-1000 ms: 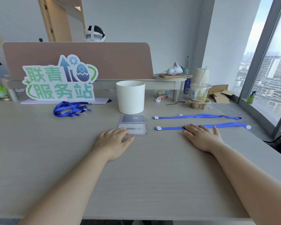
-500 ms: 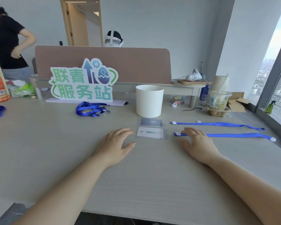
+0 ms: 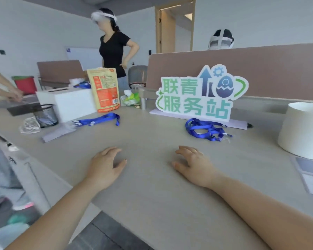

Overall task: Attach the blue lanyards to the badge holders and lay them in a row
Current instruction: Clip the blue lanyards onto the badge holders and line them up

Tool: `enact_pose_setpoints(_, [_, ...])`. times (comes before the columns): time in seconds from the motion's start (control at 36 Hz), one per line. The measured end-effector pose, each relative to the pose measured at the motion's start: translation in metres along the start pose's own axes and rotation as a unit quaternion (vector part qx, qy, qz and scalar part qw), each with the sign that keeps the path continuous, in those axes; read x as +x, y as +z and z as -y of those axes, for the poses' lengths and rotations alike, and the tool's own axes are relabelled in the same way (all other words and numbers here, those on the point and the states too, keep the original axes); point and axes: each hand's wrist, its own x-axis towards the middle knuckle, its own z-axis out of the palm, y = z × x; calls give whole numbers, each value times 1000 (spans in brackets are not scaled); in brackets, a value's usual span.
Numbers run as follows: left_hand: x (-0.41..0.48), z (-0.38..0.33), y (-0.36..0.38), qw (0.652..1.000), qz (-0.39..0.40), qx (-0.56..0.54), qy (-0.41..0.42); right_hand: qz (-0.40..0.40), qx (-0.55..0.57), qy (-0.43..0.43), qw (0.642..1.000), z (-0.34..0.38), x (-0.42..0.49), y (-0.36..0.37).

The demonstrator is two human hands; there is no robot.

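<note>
The left hand and the right hand lie on the counter, fingers loose, holding nothing. A pile of blue lanyards sits by the sign. The badge holders lie far right.

Single head-worn wide-angle view, looking forward and down, close over the table

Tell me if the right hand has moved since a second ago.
Yes: leftward. The right hand was right of the tub; now it lies left of it.
</note>
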Motion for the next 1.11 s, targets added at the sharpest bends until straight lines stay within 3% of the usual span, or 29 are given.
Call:
enact_pose_setpoints(0.28, [53,112,-20,987,-16,94,-133,43,-7,-26,999,73,100,53])
enact_pose_setpoints(0.36, [65,138,-22,979,17,104,-173,38,6,-21,999,92,128,68])
enact_pose_setpoints(0.58, [111,189,-25,969,96,133,-183,10,-34,-12,999,109,157,87])
enact_pose_setpoints(0.69, [121,192,-21,975,132,132,-122,-9,-77,2,997,110,153,87])
enact_pose_setpoints(0.92, [110,186,-22,995,34,66,63,-52,-113,2,992,115,142,82])
enact_pose_setpoints(1.11, [108,187,-21,988,-2,-43,149,-65,-113,14,991,118,132,81])
